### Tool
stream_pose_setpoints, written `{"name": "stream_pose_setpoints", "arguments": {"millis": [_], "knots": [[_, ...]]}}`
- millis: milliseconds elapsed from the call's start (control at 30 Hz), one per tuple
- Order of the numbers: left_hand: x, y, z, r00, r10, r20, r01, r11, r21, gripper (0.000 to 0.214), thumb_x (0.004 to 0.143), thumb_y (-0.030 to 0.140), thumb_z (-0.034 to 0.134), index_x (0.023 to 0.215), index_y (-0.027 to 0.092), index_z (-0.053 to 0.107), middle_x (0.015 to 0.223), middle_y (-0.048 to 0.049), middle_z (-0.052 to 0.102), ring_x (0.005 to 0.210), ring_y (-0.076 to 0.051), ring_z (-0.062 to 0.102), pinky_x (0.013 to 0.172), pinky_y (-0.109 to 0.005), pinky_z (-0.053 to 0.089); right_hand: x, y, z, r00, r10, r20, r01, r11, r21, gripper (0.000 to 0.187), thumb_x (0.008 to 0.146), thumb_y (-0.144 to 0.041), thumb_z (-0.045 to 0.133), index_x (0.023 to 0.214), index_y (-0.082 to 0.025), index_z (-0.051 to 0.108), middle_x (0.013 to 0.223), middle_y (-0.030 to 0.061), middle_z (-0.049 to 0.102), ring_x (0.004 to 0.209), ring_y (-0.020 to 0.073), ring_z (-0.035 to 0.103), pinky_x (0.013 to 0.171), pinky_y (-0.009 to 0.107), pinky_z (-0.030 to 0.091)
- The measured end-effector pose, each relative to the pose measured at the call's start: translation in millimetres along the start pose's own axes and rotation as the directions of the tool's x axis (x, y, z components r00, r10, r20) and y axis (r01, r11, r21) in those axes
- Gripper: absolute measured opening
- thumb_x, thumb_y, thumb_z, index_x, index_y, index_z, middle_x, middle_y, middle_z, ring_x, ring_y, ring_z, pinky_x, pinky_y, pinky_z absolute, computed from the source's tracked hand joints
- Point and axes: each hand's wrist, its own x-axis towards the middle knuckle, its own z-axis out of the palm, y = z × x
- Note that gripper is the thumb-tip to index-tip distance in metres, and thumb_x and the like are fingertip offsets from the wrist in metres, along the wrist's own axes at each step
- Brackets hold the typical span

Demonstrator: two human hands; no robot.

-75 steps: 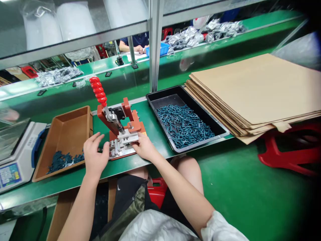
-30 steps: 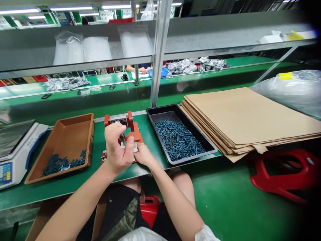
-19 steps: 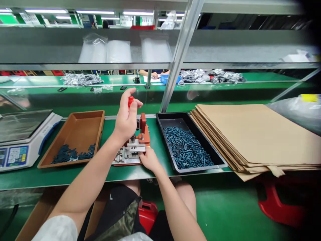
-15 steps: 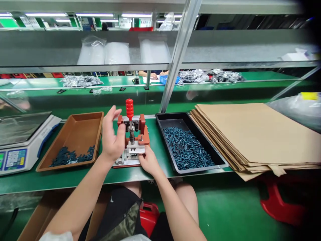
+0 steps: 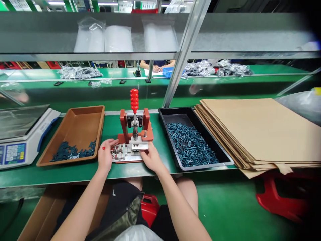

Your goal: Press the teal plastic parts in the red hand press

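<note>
A red-and-steel toggle press (image 5: 135, 125) stands on a green tabletop (image 5: 132, 172), directly in front of the person, with its red ribbed handle (image 5: 134, 100) pointing upright. A steel fixture (image 5: 124, 153) lies at the front of the press on a red base.

Both hands are at this fixture. The left hand (image 5: 105, 155) is palm down with its fingers slightly spread, reaching over the fixture's left end; it pinches nothing, and whether the fingertips touch the steel is hard to tell. The right hand (image 5: 150, 158) has its fingers curved against the fixture's right front corner, touching it, though any pinch cannot be made out.

Just left of the press sits a brown tray (image 5: 70, 129) holding a loose heap of dark teal parts (image 5: 72, 151). Further left of the press is a digital scale (image 5: 22, 134). Just right of the press is a black tray (image 5: 173, 115) filled with more teal parts (image 5: 190, 144). Beyond that tray, further right of the press, lies a stack of cardboard sheets (image 5: 260, 129).

Behind the press, across a glass-fronted shelf, a co-worker's hands (image 5: 156, 69) rest at another bench.
</note>
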Motion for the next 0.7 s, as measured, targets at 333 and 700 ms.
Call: {"name": "stream_pose_setpoints", "arguments": {"millis": [333, 700], "knots": [[-32, -11, 1.6, 0.991, -0.056, -0.121, 0.029, 0.975, -0.219, 0.052, 0.090, 0.056, 0.060, 0.126, 0.020, 0.047, 0.143, -0.0204, 0.056, 0.135, -0.027, 0.054, 0.115, -0.044, 0.042, 5, 6, 20, 0.997, 0.069, -0.032, -0.073, 0.985, -0.157, 0.030, 0.088, -0.024, 0.052, 0.114, -0.019, 0.067, 0.119, 0.0129, 0.061, 0.116, 0.0300, 0.058, 0.104, 0.046, 0.046], [-189, -12, -13.2, 0.911, -0.276, 0.305, 0.349, 0.912, -0.217, 0.051, 0.094, 0.060, 0.049, 0.134, 0.028, 0.049, 0.104, -0.0087, 0.067, 0.085, -0.021, 0.067, 0.083, -0.038, 0.056, -73, -41, 31, 0.998, -0.053, -0.014, 0.049, 0.981, -0.187, 0.010, 0.094, -0.021, 0.047, 0.087, -0.024, 0.053, 0.087, 0.0061, 0.057, 0.085, 0.0245, 0.057, 0.078, 0.039, 0.051]]}}
